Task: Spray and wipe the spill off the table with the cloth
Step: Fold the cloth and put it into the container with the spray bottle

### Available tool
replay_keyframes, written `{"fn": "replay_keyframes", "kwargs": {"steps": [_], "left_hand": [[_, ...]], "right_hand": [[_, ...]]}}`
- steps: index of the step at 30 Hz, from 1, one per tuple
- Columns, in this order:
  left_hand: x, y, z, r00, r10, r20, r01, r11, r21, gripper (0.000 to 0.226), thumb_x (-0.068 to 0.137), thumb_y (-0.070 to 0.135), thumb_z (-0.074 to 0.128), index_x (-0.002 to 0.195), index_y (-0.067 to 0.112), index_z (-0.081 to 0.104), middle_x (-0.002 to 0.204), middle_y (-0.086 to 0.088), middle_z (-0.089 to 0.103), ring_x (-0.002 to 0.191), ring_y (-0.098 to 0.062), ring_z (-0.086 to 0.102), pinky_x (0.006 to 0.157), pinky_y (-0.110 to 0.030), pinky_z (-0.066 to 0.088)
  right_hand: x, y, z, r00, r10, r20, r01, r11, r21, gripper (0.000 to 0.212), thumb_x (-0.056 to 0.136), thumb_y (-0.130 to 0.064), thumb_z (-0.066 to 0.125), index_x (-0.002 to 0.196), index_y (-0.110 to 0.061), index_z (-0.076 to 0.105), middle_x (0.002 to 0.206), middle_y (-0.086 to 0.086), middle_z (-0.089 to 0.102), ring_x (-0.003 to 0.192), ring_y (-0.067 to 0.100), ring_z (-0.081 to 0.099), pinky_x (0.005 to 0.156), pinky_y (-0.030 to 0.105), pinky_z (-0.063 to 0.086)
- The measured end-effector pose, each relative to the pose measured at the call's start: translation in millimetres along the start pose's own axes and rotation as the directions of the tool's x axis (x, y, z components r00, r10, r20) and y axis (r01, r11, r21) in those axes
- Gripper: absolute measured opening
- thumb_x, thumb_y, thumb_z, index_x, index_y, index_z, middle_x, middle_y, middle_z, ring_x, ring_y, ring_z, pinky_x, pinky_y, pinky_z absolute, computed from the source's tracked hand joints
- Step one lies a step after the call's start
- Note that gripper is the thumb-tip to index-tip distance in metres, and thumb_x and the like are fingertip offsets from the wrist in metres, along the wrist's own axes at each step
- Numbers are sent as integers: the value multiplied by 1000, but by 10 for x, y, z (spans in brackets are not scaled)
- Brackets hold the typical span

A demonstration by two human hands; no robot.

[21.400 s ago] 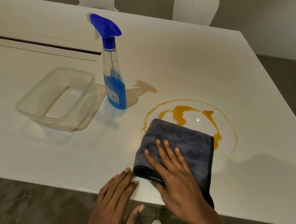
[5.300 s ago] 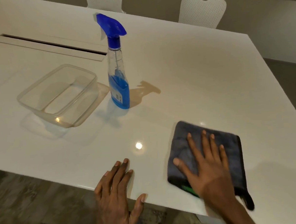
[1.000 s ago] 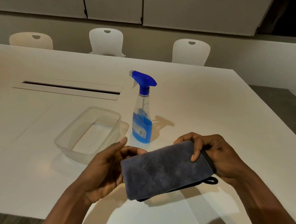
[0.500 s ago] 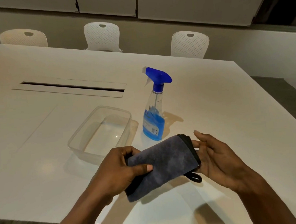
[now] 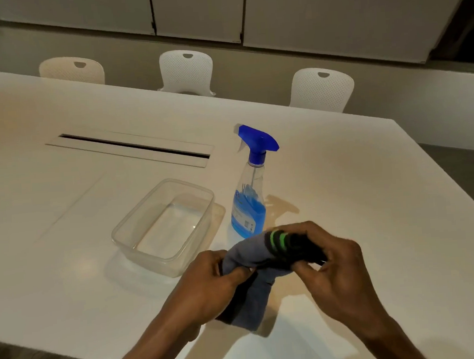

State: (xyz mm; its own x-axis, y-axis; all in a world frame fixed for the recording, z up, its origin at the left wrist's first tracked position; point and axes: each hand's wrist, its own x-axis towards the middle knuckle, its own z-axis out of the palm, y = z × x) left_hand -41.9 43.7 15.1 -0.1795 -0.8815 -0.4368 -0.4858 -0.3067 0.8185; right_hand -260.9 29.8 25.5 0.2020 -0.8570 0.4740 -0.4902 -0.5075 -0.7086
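Cloth [image 5: 254, 258]: soft, light, limp, bunches easily. Both hands pinch it above the surface [image 5: 343, 188], left hand [image 5: 209, 287] and right hand [image 5: 334, 267] gripping opposite ends. Best held folded flat.

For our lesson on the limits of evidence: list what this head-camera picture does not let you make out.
- Head view: the print on the spray bottle's label is too small to read.
- The middle of the cloth is bunched and covered by the left hand and right hand.
- The table under the hands is hidden.
- The chairs' seats sit behind the table.
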Motion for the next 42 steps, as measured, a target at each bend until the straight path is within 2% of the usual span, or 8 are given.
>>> {"fn": "replay_keyframes", "kwargs": {"steps": [6, 9, 12, 16, 23, 27, 32, 42], "left_hand": [[133, 171, 177, 960, -215, -178, 66, 796, -602, 22, 107, -8, 50, 119, -4, 68, 101, -19, 82, 93, -27, 80, 83, -35, 64], [33, 255, 276, 973, -144, -178, -59, 593, -803, 36, 108, -8, 39, 103, 0, 74, 73, -16, 82, 64, -25, 79, 55, -31, 66], [-7, 275, 308, 968, -117, -223, -139, 487, -862, 32, 96, 8, 53, 101, -1, 83, 92, -20, 84, 71, -31, 80, 76, -46, 65], [-32, 125, 410, 895, -49, -443, -238, 787, -569, 48, 70, 29, 88, 117, 21, 78, 107, -9, 85, 97, -32, 83, 88, -58, 68], [-182, -198, 343, 774, 110, -624, -462, 773, -436, 64, 72, 10, 85, 132, 16, 63, 118, -11, 76, 109, -29, 77, 82, -34, 63], [-193, -334, 51, 756, 171, -632, -553, 682, -478, 73, 68, 15, 87, 136, 11, 61, 126, -23, 71, 117, -43, 73, 91, -48, 63], [-152, -407, -345, 725, 155, -671, -567, 688, -454, 74, 66, 32, 87, 134, 18, 61, 126, -10, 75, 121, -32, 74, 90, -37, 63], [98, -751, -877, 365, -138, -921, -210, 951, -226, 40, 91, 55, 79, 112, 25, 65, 107, 5, 72, 88, -17, 68, 76, -42, 58]], "right_hand": [[-164, 194, 191, 898, -440, -33, 416, 869, -267, 29, 90, 1, 72, 115, -9, 81, 131, 6, 76, 127, 25, 70, 95, 45, 61], [-235, 307, 234, 860, -510, 15, 492, 820, -292, 28, 96, -10, 75, 124, -8, 78, 143, 7, 68, 140, 27, 60, 101, 47, 59], [-250, 357, 256, 860, -508, 50, 505, 832, -229, 51, 80, 5, 74, 129, -8, 76, 149, 7, 64, 147, 28, 53, 104, 50, 58], [-263, 314, 201, 912, -390, 125, 392, 920, 8, 50, 73, -5, 72, 122, -10, 79, 157, 0, 58, 152, 26, 46, 109, 47, 55], [-117, 195, 367, 1000, 24, -3, -22, 948, 317, 59, 78, -26, 88, 132, -29, 64, 142, -9, 62, 138, 20, 59, 106, 38, 56], [162, 40, 556, 879, 314, 360, -475, 652, 591, 85, 65, -33, 95, 141, -40, 57, 140, -9, 67, 126, 17, 69, 98, 37, 62], [638, -246, 839, 862, 270, 430, -495, 637, 591, 71, 66, -26, 98, 130, -22, 67, 120, 5, 79, 114, 26, 76, 96, 47, 63], [1625, -179, 1662, 842, 397, 365, -521, 772, 364, 40, 88, -9, 84, 124, -13, 68, 114, 4, 78, 109, 25, 75, 96, 42, 62]]}}
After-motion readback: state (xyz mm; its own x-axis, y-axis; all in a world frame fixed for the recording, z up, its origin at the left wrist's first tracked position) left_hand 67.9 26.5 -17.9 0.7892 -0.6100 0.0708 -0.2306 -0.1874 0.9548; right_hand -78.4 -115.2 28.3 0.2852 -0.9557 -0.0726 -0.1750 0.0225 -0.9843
